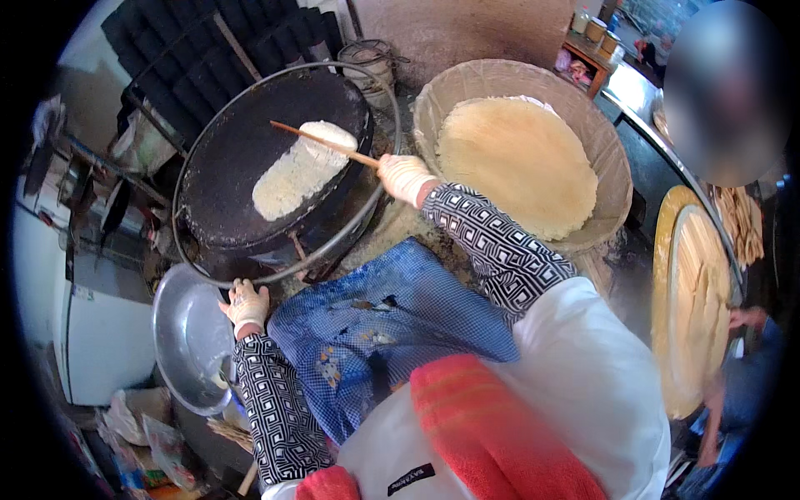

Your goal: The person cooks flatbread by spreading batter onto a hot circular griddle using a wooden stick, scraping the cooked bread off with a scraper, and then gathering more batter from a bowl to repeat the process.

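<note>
My right hand (403,177), in a pale glove, grips a thin wooden stick (322,141). The stick reaches over a round black griddle (219,169) and lies across a mass of pale batter or dough (328,134). From that mass a thinner, grainy strip (284,187) runs down toward the griddle's near edge. A metal ring (334,253) surrounds the griddle. My left hand (247,304), also gloved, has its fingers spread at the ring's lower edge beside a metal basin (187,331). Whether its fingertips touch the ring I cannot tell.
Right of the griddle, a large cloth-lined basket (606,187) holds broad, thin round flatbread (519,169). Blue checked cloth (400,306) lies before me. Farther right stands an oval board with folded sheets (700,300), near another person's arm (747,319). Dark cylinders (181,69) are stacked behind the griddle.
</note>
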Demonstrator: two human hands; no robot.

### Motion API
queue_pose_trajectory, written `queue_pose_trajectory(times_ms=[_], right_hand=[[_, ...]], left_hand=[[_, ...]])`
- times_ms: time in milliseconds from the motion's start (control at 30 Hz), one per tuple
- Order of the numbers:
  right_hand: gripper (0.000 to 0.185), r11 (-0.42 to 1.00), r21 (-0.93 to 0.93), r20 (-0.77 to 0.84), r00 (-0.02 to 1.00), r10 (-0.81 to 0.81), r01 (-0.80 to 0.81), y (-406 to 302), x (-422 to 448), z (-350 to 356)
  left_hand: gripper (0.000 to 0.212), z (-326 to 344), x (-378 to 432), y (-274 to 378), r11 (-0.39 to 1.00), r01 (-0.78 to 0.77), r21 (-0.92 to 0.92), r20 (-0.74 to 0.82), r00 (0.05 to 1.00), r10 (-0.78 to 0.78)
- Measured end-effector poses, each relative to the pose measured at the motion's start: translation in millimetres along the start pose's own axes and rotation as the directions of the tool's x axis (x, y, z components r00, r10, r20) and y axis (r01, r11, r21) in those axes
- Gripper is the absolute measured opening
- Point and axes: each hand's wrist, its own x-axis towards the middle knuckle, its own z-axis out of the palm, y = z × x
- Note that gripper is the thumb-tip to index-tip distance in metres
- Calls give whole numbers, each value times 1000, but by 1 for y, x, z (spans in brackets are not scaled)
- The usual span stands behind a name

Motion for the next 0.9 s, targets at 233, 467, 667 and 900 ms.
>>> queue_pose_trajectory(times_ms=[233, 467, 667, 900], right_hand=[[22, 995, 26, 36, 995, 97, -98, 15, -7, 0], [25, 985, 55, 143, 975, -170, 164, -17, -21, 13], [28, 998, 57, 21, 1000, -19, 18, 4, 10, 14], [31, 998, -48, 14, 999, 30, -30, 10, 21, 15]], left_hand=[[54, -11, -48, 104, 890, -439, -123, -349, 859, 375], [76, 16, -62, 99, 947, -320, 6, -219, 924, 313], [71, 16, -53, 86, 963, -271, 0, -165, 950, 267], [63, 27, -42, 72, 983, -171, -68, -249, 957, 149]])
